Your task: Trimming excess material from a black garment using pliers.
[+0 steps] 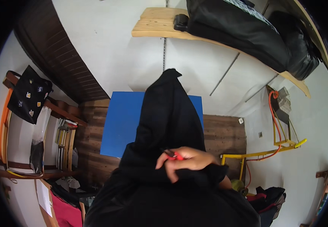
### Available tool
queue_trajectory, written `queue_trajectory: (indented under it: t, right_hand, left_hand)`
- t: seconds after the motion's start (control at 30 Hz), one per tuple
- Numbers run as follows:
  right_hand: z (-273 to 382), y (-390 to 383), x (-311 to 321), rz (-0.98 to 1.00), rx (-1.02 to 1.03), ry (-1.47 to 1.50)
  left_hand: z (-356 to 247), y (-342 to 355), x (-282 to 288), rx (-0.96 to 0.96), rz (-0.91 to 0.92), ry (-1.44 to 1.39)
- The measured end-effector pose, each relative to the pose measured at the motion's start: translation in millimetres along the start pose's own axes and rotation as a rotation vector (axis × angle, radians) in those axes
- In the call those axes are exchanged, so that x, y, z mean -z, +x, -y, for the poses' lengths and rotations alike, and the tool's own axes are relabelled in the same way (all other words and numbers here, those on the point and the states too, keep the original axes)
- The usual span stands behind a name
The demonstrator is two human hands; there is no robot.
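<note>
In front of my chest, my right hand [188,160] is closed around a small red-handled tool [178,155] with a dark tip; its exact kind is too small to tell. A long piece of black cloth [167,117] rises beyond this hand, narrowing to a folded point at the far end. It looks like a garment or a sleeve, and it merges with the black clothing on my body. My left hand does not show; the black cloth may cover it. Under the cloth's far part stands a blue tabletop [121,121].
A wooden wall shelf [154,24] holds large black bags [243,30]. On the left is a rack [58,172] with a black patterned bag [31,94]. A yellow metal frame [232,156] with an orange hose [274,113] stands right. Dark clothes [272,200] lie at lower right.
</note>
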State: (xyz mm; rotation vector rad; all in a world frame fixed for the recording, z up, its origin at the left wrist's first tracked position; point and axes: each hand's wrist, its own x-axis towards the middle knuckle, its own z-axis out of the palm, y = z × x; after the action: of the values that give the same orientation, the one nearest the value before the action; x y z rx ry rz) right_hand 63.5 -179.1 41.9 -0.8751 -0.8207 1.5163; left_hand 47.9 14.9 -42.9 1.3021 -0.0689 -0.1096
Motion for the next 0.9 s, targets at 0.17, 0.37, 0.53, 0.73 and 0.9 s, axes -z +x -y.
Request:
queue_trajectory:
  t: [0.17, 0.37, 0.53, 0.73, 0.9]
  right_hand:
    - [-22.6, -13.7, 70.7, -0.733, 0.092, -0.555]
    - [-24.7, 8.4, 104.4, -1.357, 0.452, -0.348]
    - [-22.9, 39.1, 88.0, -1.297, 0.611, -0.181]
    - [-11.3, 14.1, 50.9, -1.224, 0.533, -0.032]
    - [-19.8, -1.9, 15.1, -0.457, 0.344, -0.680]
  left_hand:
    - [12.9, 39.2, 36.7, -0.003, -0.203, -0.349]
    - [43.9, 67.4, 40.9, -0.097, -0.136, -0.680]
    - [70.7, 56.0, 1.9, -0.072, -0.230, -0.398]
    - [119.2, 35.4, 29.9, -0.376, -0.199, 0.561]
    - [139.2, 12.7, 63.9, -0.442, -0.278, 0.985]
